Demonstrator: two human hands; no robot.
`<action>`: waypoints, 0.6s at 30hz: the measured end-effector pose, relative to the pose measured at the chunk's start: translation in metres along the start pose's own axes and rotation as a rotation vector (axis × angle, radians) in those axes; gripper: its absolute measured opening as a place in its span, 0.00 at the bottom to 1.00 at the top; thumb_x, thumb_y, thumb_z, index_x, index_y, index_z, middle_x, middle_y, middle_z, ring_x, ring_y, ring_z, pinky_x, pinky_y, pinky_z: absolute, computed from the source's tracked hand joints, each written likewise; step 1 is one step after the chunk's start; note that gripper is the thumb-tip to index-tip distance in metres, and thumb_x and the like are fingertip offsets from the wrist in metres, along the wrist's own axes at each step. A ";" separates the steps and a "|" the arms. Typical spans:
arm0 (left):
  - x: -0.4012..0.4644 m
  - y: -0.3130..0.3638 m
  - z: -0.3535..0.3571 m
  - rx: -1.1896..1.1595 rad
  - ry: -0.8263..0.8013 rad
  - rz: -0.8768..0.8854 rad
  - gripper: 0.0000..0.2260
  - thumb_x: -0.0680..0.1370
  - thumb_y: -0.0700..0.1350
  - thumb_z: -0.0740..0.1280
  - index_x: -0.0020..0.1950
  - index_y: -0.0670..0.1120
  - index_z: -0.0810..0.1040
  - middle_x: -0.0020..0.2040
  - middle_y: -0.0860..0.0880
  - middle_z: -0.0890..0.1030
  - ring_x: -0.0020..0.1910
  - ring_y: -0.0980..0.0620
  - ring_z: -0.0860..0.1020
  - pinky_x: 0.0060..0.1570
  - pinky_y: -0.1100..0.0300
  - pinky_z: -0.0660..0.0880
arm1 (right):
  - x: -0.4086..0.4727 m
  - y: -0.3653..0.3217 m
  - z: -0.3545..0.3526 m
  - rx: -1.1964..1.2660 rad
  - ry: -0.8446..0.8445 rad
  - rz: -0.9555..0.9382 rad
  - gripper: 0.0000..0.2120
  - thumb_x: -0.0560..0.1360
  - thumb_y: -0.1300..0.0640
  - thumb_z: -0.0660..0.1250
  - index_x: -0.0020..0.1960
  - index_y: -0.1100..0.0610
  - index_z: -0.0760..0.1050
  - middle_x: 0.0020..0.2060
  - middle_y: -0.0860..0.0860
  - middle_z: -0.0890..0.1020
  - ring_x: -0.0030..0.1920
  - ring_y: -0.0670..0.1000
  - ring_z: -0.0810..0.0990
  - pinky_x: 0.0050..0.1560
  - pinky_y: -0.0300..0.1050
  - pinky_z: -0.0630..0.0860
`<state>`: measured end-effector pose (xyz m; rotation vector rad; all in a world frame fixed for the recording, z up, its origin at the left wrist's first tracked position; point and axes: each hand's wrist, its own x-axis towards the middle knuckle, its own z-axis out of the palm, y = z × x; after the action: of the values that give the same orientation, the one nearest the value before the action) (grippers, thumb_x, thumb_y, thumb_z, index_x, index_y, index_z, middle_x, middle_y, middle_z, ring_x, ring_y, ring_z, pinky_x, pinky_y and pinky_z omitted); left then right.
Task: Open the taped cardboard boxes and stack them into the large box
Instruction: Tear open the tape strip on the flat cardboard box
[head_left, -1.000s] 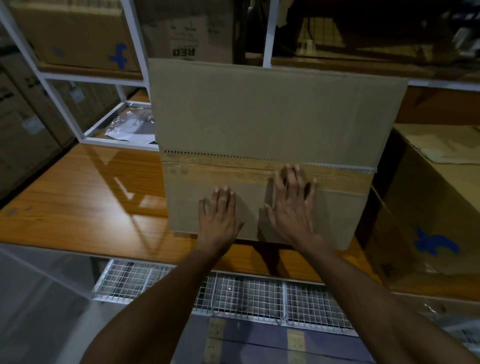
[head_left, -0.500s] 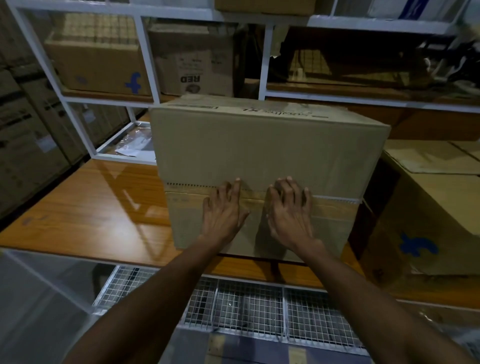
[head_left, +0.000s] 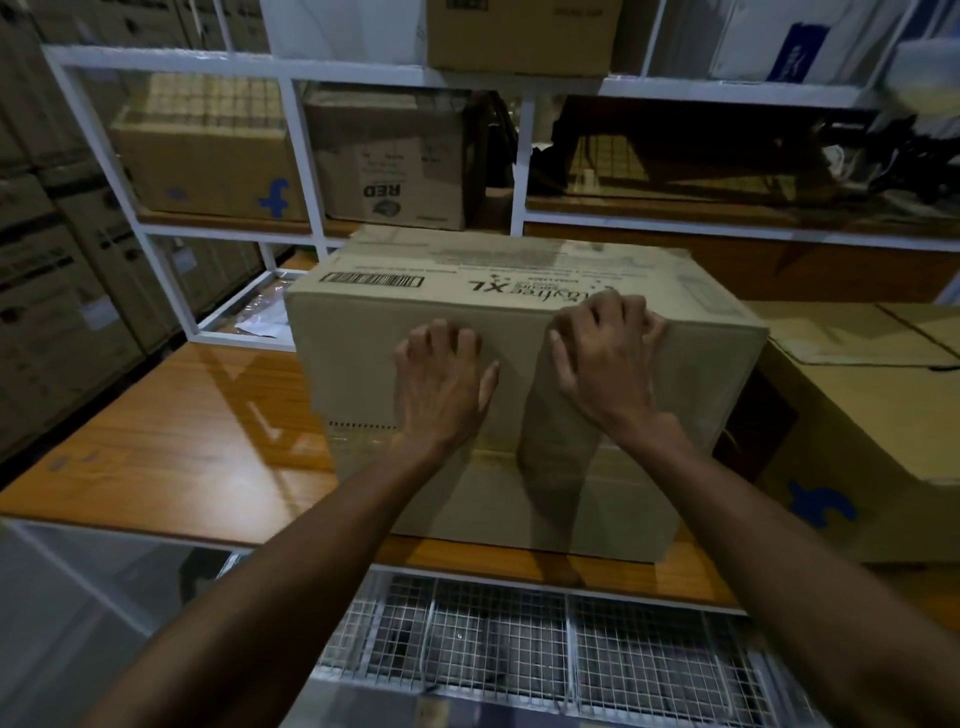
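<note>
While the taped cardboard box is sitting on the wooden table right in front of the person, both hands are working on its near face. The left hand is lying against that face with fingers spread and a little bent, gripping nothing. The right hand is reaching higher, its fingers curling over the box's top near edge and holding it. A band of clear tape is running across the near face low down, under a dotted tear line, so the seam is sitting on the side, not on top. By my judgement the person is turning the box to bring that seam up, and no flap is open yet. The next move is calling for a firm tip, then a fingertip under the tape's end. A larger box with a blue mark is standing just right of it, possibly the one to fill.
</note>
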<state>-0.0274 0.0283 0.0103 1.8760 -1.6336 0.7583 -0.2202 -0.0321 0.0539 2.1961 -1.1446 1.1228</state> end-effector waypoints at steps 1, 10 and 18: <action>0.005 0.000 -0.003 -0.009 0.052 -0.003 0.19 0.78 0.59 0.63 0.61 0.47 0.69 0.60 0.42 0.67 0.56 0.40 0.66 0.53 0.44 0.67 | 0.010 0.000 -0.005 0.029 -0.005 -0.005 0.12 0.78 0.48 0.64 0.55 0.55 0.76 0.52 0.56 0.75 0.55 0.57 0.70 0.53 0.54 0.64; 0.060 -0.008 -0.035 -0.023 -0.020 0.012 0.26 0.82 0.61 0.48 0.52 0.46 0.81 0.52 0.44 0.79 0.52 0.43 0.74 0.49 0.46 0.68 | 0.072 0.029 -0.008 0.101 -0.437 0.154 0.20 0.81 0.40 0.57 0.57 0.52 0.80 0.55 0.54 0.80 0.56 0.55 0.76 0.61 0.60 0.72; 0.106 -0.011 -0.047 -0.126 -0.141 0.015 0.25 0.85 0.56 0.54 0.42 0.43 0.82 0.36 0.46 0.77 0.35 0.48 0.74 0.38 0.54 0.66 | 0.067 0.032 -0.007 0.029 -0.661 0.198 0.29 0.81 0.37 0.48 0.74 0.51 0.67 0.74 0.57 0.69 0.72 0.59 0.67 0.70 0.66 0.60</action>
<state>-0.0078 -0.0099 0.1186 1.8657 -1.7400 0.5263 -0.2276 -0.0781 0.1128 2.6063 -1.6392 0.4683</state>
